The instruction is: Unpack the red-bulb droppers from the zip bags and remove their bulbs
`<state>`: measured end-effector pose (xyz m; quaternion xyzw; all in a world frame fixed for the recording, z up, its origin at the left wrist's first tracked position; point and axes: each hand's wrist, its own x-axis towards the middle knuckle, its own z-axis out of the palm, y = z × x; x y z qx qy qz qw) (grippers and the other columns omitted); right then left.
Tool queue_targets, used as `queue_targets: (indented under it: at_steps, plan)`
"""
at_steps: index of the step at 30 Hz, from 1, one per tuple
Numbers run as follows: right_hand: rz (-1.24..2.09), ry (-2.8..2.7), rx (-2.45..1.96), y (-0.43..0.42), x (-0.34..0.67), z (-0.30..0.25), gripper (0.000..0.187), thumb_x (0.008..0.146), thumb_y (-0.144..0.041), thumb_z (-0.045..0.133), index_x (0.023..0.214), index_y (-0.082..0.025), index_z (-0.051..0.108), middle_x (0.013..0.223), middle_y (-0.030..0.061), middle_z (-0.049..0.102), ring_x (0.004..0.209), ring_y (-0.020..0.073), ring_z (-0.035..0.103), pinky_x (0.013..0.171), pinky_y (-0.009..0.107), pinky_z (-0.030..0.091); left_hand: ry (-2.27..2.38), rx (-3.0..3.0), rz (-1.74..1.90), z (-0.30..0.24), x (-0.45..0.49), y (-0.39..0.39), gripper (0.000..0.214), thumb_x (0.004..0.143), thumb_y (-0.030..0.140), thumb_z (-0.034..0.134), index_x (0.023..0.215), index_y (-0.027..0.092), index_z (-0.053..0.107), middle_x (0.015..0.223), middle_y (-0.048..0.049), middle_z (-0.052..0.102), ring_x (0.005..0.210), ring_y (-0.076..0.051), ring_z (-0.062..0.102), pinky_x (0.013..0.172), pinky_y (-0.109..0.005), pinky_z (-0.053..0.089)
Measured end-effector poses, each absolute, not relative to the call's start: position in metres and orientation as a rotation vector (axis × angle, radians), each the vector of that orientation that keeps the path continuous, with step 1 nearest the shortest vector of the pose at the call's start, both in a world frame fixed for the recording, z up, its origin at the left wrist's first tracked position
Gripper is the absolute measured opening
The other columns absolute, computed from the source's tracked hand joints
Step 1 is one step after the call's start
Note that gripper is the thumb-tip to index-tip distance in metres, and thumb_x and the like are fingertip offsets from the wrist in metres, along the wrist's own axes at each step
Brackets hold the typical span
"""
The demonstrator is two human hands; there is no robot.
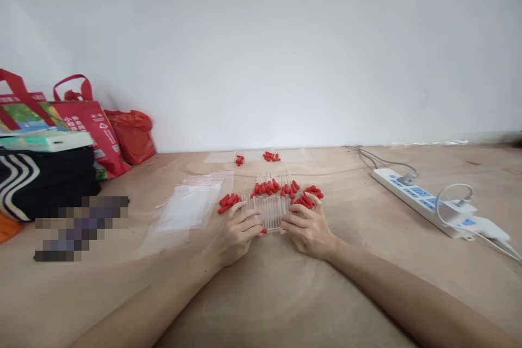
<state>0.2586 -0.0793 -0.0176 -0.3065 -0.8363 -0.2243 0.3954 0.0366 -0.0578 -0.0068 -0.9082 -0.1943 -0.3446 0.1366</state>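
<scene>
A row of clear glass dropper tubes (pixel 271 212) stands side by side on the table between my hands. My left hand (pixel 236 234) curls its fingers over the left end of the row, and my right hand (pixel 309 231) presses against the right end. One red rubber bulb (pixel 263 231) shows at the near edge of the row. Behind the tubes lie droppers with red bulbs (pixel 269 187), their thin stems pointing away. Loose red bulbs (pixel 228 202) sit beside my left fingers, and more red bulbs (pixel 304 201) lie by my right fingers. My thumbs are partly hidden.
Clear plastic bags (pixel 185 206) lie to the left; other bags with small red bulbs (pixel 271 156) are near the wall. A white power strip (pixel 424 201) with cables stands at right. Red bags (pixel 93 130) and a black striped bag (pixel 44 179) are at far left.
</scene>
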Motion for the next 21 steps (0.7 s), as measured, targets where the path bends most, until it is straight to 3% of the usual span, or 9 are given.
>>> queue_targets:
  at_steps: [4, 8, 14, 21]
  plan:
    - [-0.492, -1.972, -0.969, -0.075, 0.27, -0.019, 0.015, 0.081, -0.026, 0.049, 0.075, -0.022, 0.062, 0.071, -0.0023, 0.065, 0.076, 0.0133, 0.052, 0.09, 0.039, 0.019, -0.764, -2.517, -1.11, 0.0, 0.018, -0.048, 0.015, 0.084, 0.015, 0.042, 0.08, 0.019, 0.056, 0.08, -0.0002, 0.064, 0.086, -0.016, 0.056, 0.083, -0.035, 0.038]
    - [-0.477, -1.911, -1.105, -0.069, 0.27, -0.022, 0.018, 0.083, -0.027, 0.046, 0.084, -0.024, 0.064, 0.059, -0.0017, 0.06, 0.065, 0.012, 0.049, 0.079, 0.033, 0.026, -1.142, -2.354, -1.202, 0.0, 0.002, -0.032, 0.018, 0.084, 0.022, 0.041, 0.087, 0.015, 0.057, 0.085, -0.0066, 0.051, 0.076, -0.015, 0.052, 0.07, -0.029, 0.045]
    - [-0.499, -1.903, -1.255, -0.06, 0.259, -0.027, 0.025, 0.083, -0.02, 0.042, 0.1, -0.017, 0.06, 0.069, 0.0027, 0.064, 0.07, 0.0149, 0.051, 0.075, 0.032, 0.025, -1.426, -2.386, -1.092, -0.002, -0.006, -0.025, 0.022, 0.08, 0.021, 0.04, 0.097, 0.016, 0.053, 0.083, -0.0045, 0.047, 0.071, -0.014, 0.052, 0.067, -0.028, 0.047]
    - [-0.487, -1.82, -1.314, -0.056, 0.254, -0.03, 0.018, 0.078, -0.019, 0.047, 0.085, -0.021, 0.063, 0.066, 0.0003, 0.065, 0.066, 0.0142, 0.049, 0.073, 0.033, 0.022, -1.543, -2.583, -0.986, -0.001, -0.006, -0.029, 0.004, 0.074, 0.023, 0.045, 0.074, 0.019, 0.044, 0.07, 0.0014, 0.049, 0.058, -0.011, 0.049, 0.055, -0.024, 0.043]
